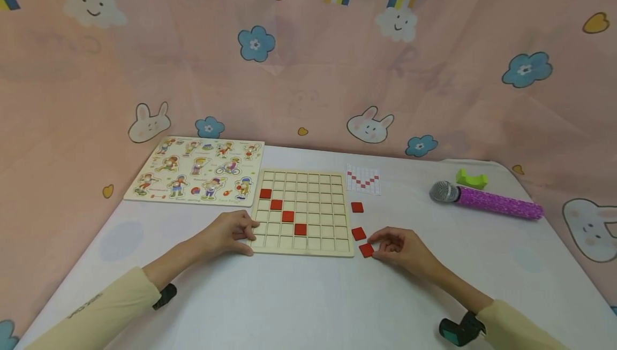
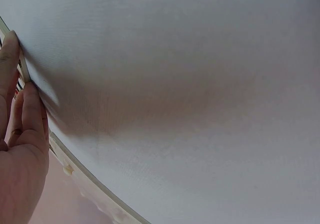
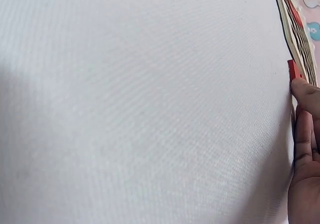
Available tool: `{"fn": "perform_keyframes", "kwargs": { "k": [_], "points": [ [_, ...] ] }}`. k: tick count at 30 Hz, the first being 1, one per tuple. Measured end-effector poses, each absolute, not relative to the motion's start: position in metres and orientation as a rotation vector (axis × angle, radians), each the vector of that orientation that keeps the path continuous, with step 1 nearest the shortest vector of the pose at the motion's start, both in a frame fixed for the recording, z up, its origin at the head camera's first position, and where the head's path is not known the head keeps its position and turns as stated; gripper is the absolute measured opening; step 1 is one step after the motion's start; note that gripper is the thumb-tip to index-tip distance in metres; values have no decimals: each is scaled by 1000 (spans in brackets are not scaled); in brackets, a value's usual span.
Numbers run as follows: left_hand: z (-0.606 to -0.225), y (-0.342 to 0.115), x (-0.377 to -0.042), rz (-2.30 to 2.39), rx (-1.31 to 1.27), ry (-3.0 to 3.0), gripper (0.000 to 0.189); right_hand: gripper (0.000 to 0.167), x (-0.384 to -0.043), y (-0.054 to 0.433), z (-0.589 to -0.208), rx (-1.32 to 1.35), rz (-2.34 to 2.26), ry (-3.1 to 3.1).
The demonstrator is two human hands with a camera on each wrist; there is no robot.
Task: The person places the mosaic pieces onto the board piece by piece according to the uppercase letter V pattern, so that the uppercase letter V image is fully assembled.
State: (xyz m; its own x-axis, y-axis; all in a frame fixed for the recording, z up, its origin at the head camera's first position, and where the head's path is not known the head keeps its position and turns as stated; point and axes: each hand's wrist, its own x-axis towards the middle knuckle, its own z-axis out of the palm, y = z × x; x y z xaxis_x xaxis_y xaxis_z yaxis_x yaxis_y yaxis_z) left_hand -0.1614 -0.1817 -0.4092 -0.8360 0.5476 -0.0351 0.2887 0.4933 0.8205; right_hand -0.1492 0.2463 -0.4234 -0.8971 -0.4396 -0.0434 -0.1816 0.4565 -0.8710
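Observation:
A pale wooden grid board (image 1: 324,213) lies in the middle of the table, with several red square tiles set in a diagonal line down its left half. At its lower left corner, my left hand (image 1: 233,232) holds the board's edge between thumb and bent fingers; the left wrist view shows those fingertips (image 2: 31,96) against the rim. Beside the lower right corner, my right hand (image 1: 405,249) pinches a red square tile (image 1: 366,250), seen edge-on as a red tile (image 3: 294,69) in the right wrist view. Two loose red tiles, an upper tile (image 1: 357,207) and a lower tile (image 1: 359,233), lie nearby.
A small pattern card (image 1: 363,180) with a red V of squares lies right of the board's top. Behind my left hand is a wooden picture puzzle (image 1: 193,170). Far right are a glittery purple microphone (image 1: 496,202) and a green curved piece (image 1: 472,180).

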Motion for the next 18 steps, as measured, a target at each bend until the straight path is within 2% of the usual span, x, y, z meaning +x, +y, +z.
{"fn": "perform_keyframes", "kwargs": {
  "k": [9, 18],
  "points": [
    [-410, -181, -162, 1273, 684, 2451, 23, 33, -149, 248, -426, -535, -1444, 2468],
    [-409, -181, -161, 1274, 692, 2448, 24, 36, -147, 247, -420, -317, -1540, 2493]
  ]
}}
